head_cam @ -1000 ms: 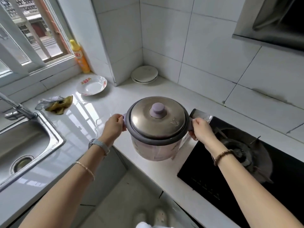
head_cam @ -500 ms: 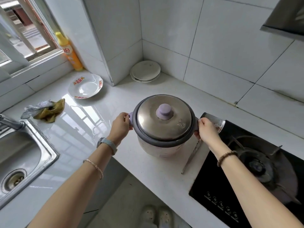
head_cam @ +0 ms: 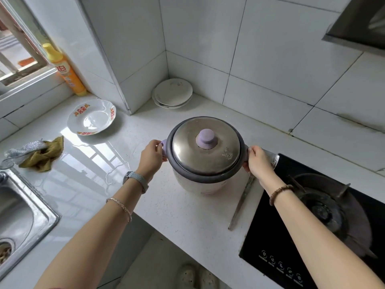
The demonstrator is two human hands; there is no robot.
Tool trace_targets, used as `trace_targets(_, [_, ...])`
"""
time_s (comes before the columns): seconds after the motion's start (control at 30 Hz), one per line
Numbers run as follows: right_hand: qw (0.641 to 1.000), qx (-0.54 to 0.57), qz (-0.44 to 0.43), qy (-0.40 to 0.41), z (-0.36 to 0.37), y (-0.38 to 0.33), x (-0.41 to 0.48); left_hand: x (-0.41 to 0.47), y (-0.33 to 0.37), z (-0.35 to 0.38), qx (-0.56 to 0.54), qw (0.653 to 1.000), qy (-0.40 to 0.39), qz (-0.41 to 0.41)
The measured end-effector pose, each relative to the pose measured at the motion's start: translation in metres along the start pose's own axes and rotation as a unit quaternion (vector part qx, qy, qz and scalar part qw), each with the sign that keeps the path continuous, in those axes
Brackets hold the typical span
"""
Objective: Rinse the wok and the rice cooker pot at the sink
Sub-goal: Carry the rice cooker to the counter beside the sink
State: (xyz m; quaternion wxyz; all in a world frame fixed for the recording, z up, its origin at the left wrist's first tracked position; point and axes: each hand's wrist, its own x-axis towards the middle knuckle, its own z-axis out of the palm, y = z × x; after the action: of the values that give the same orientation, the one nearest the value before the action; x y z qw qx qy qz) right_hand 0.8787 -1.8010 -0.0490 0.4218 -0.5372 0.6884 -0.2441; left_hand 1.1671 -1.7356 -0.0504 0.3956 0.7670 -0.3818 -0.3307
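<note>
The rice cooker (head_cam: 198, 184) stands on the white counter between the sink and the stove, its steel lid (head_cam: 206, 151) with a lilac knob closed on top. My left hand (head_cam: 151, 156) grips the lilac side handle on the left. My right hand (head_cam: 258, 160) grips the handle on the right. The inner pot is hidden under the lid. The steel sink (head_cam: 25, 217) lies at the lower left, its tap cut off by the frame. No wok is in view.
A black gas stove (head_cam: 325, 213) sits right of the cooker, with a metal strip (head_cam: 241, 203) along its edge. A patterned bowl (head_cam: 91, 116), stacked plates (head_cam: 173, 92), a yellow detergent bottle (head_cam: 64, 69) and a cloth with scourer (head_cam: 39, 153) sit on the counter (head_cam: 116, 155) behind.
The cooker has come down from above the counter's edge and now stands on the counter farther back. Both hands have kept their hold on its handles. The view has swung right.
</note>
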Motion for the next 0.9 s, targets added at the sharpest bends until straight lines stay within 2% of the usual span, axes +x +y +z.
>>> trace_targets(0.33, [1.000, 0.008, 0.007, 0.020, 0.001, -0.008, 0.022, 0.024, 0.011, 0.011, -0.002, 1.000, -0.006, 0.005])
trace_targets(0.53, [0.998, 0.026, 0.016, 0.059, 0.007, -0.013, 0.031, 0.034, 0.016, 0.011, -0.007, 1.000, -0.006, -0.005])
trace_targets(0.8, [0.999, 0.003, 0.030, 0.042, -0.002, -0.023, 0.020, 0.031, 0.022, 0.008, -0.009, 0.999, -0.027, -0.024])
trace_targets(0.9, [0.998, -0.041, -0.001, 0.051, -0.016, -0.023, 0.000, 0.018, 0.022, -0.001, 0.020, 0.999, -0.026, -0.005])
